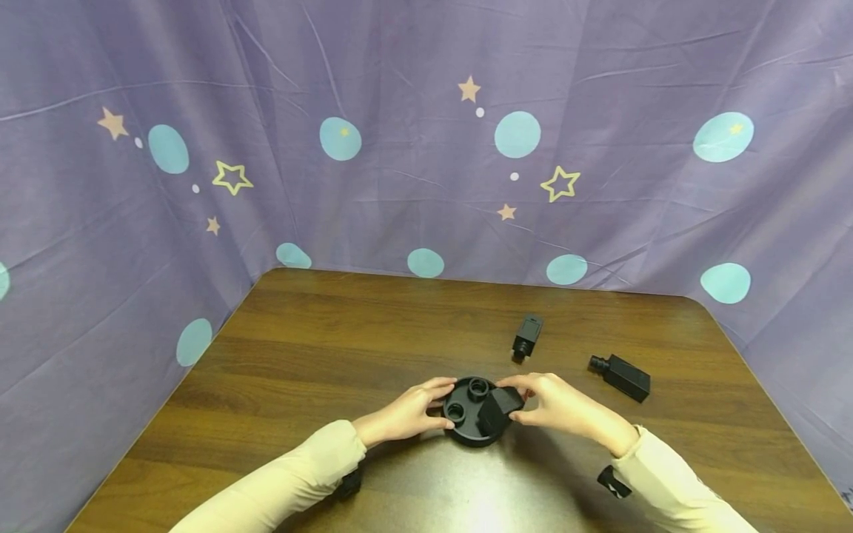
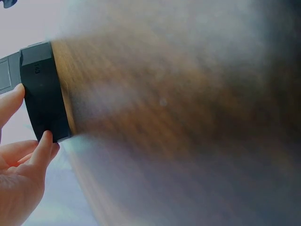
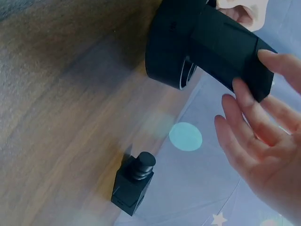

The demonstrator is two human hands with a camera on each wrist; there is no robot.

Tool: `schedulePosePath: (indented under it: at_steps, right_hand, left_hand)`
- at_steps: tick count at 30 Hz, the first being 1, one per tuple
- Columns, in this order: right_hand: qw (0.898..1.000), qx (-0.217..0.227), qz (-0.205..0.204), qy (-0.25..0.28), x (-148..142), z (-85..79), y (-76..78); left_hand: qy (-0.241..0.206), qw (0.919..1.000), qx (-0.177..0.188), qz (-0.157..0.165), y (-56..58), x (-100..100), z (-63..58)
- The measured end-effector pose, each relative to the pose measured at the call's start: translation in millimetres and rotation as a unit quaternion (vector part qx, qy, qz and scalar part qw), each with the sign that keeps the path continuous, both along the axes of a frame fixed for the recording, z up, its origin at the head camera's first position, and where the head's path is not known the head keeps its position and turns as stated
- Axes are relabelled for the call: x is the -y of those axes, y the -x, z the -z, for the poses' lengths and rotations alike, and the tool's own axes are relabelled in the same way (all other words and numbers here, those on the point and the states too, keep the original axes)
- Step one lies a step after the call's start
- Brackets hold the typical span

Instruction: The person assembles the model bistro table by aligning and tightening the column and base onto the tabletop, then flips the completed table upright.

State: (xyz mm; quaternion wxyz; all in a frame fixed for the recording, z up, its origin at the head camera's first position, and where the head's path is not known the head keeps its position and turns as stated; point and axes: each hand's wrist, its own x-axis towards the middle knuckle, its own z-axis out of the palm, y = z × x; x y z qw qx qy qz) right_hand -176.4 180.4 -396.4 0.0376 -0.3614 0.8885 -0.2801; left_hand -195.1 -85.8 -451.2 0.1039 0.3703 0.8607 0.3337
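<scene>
A round black base (image 1: 474, 438) with raised ring sockets (image 1: 456, 412) sits on the table in front of me. My left hand (image 1: 408, 413) grips its rim from the left, thumb and fingers at the edge in the left wrist view. On the base's right side stands a black rectangular block (image 3: 230, 52), its lower end at a socket. My right hand (image 1: 556, 403) holds this block near its outer end, between thumb and fingertips. How far the block's end goes into the socket is hidden.
Behind the base lies a similar black block (image 1: 529, 337) with a threaded neck. Farther right lies another (image 1: 625, 376), its neck pointing left. The brown wooden table (image 1: 366, 318) ends at a purple patterned curtain (image 1: 426, 185) at the back and sides.
</scene>
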Motion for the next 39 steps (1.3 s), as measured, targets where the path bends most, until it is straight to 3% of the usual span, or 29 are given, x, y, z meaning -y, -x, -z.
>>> schedulePosePath:
  at_steps: [7,12,20,27,33,39]
  right_hand:
    - [0.998,-0.052,0.028,0.002,2.9,1.5,-4.4]
    - [0.999,-0.011,0.038,-0.014,7.2,1.4,-7.1]
    - [0.998,0.056,-0.009,-0.030,2.6,-2.5,-5.8]
    - [0.999,0.042,-0.023,-0.016,-1.1,0.6,-3.6]
    - [0.999,0.038,-0.017,-0.005,-0.9,2.3,-4.2]
    - [0.999,0.022,-0.022,0.010,-0.2,6.7,-4.5]
  left_hand:
    - [-0.005,1.0000,0.007,0.001,-1.0,0.4,0.4]
    - [-0.002,1.0000,-0.005,-0.001,-0.2,-0.3,0.6]
    - [-0.004,0.9999,-0.011,0.005,0.1,-0.1,1.1]
    - [-0.031,0.9991,-0.013,0.025,0.4,2.3,2.3]
    - [-0.016,0.9996,0.023,0.006,0.7,0.0,1.0]
    - [-0.013,0.9996,0.024,0.005,1.6,0.8,-0.1]
